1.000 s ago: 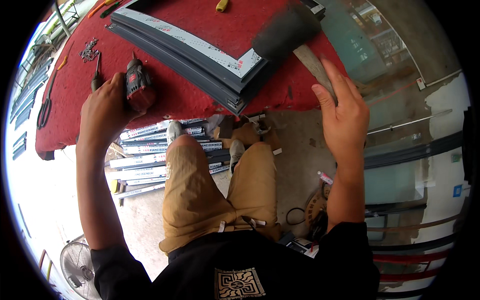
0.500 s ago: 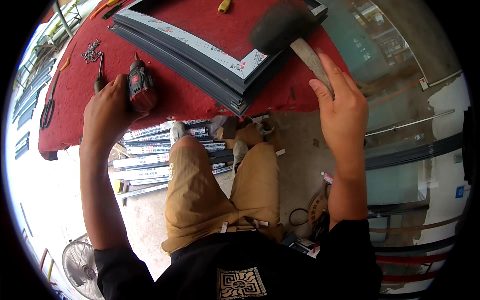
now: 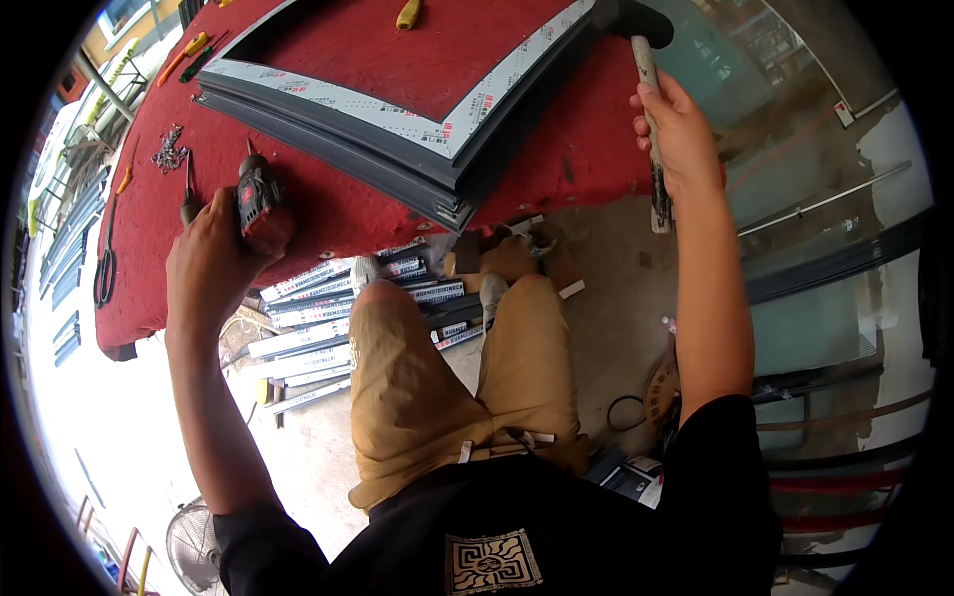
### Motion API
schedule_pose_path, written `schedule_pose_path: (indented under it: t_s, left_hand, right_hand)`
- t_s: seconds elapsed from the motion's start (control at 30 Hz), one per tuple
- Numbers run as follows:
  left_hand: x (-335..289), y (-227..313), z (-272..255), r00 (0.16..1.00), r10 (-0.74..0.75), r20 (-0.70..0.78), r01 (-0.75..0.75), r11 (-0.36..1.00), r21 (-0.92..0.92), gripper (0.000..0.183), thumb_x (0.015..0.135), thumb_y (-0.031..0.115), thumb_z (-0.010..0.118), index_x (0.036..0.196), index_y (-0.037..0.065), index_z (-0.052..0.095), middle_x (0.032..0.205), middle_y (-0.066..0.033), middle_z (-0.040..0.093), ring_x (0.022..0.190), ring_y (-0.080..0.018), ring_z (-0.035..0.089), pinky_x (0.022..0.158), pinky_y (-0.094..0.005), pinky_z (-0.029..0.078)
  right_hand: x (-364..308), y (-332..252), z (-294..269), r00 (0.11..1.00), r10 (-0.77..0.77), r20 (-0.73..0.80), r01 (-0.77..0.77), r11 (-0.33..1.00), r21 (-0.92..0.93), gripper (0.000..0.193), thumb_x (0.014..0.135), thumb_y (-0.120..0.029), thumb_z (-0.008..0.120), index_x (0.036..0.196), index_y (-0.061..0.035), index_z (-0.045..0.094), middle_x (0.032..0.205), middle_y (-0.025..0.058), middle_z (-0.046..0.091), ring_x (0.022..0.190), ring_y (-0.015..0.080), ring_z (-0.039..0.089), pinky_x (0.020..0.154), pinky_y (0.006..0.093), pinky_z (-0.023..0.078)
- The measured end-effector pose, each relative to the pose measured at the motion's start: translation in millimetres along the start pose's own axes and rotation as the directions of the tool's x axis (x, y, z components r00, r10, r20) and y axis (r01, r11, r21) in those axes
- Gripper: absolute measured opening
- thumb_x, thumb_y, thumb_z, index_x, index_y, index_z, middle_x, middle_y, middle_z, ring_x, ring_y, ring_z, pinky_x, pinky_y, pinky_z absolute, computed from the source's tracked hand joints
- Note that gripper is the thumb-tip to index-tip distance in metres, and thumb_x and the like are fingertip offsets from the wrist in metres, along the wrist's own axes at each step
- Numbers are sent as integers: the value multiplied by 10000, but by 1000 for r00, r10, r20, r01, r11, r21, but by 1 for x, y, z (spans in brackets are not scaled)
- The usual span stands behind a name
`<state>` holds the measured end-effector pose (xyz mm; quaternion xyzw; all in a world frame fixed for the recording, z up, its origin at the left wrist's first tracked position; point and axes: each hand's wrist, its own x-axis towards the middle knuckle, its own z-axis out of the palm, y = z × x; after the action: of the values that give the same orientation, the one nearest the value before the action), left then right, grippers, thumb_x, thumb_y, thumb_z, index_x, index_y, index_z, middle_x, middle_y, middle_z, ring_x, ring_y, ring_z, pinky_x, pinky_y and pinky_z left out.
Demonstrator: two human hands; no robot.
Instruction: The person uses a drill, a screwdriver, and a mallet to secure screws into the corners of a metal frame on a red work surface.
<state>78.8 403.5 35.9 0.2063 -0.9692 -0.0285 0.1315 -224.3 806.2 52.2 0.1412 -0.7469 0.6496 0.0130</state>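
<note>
My right hand [image 3: 681,134] is wrapped round the pale handle of a black-headed mallet [image 3: 644,62], whose head is at the far right of the red-covered table [image 3: 556,169]. Beside the mallet head lies a dark grey window frame [image 3: 378,149] with white printed film on its top faces. My left hand [image 3: 211,253] rests at the table's near left edge, its fingers partly hidden. It lies between a red and black power drill [image 3: 260,209] and a screwdriver [image 3: 188,204]; whether it grips either one does not show.
Scissors [image 3: 105,263], a small heap of metal bits [image 3: 170,149] and a yellow-handled tool [image 3: 407,14] lie on the table. Wrapped profiles [image 3: 308,343] are stacked on the floor below. Glass panes [image 3: 805,328] stand at the right, and a fan [image 3: 194,546] at the lower left.
The mallet has swung right and away from the frame's near corner, its handle now more upright in my right hand. The whole view has shifted slightly. My left hand keeps its place by the drill.
</note>
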Motion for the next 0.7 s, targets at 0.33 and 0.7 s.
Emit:
schedule_pose_path:
  t_s: [0.33, 0.7]
  left_hand:
    - [3, 2, 0, 999, -11, 33, 10, 1000, 5, 672, 766, 302, 947, 1324, 106, 627, 1158, -177, 780, 1065, -428, 752, 865, -535, 596]
    - [-1, 3, -1, 996, -59, 63, 58, 998, 10, 700, 774, 310, 947, 1359, 122, 613, 1272, -166, 752, 1189, -422, 711, 954, -535, 575]
  right_hand:
    - [112, 103, 2, 977, -43, -210, -107, 750, -653, 369, 1000, -325, 751, 1124, 19, 709, 1011, 138, 756, 899, 273, 731, 818, 453, 594]
    - [101, 114, 16, 819, -229, -526, 54, 944, -327, 562, 966, -413, 754, 1357, -10, 724, 1346, 202, 737, 1238, 360, 711, 1045, 459, 561]
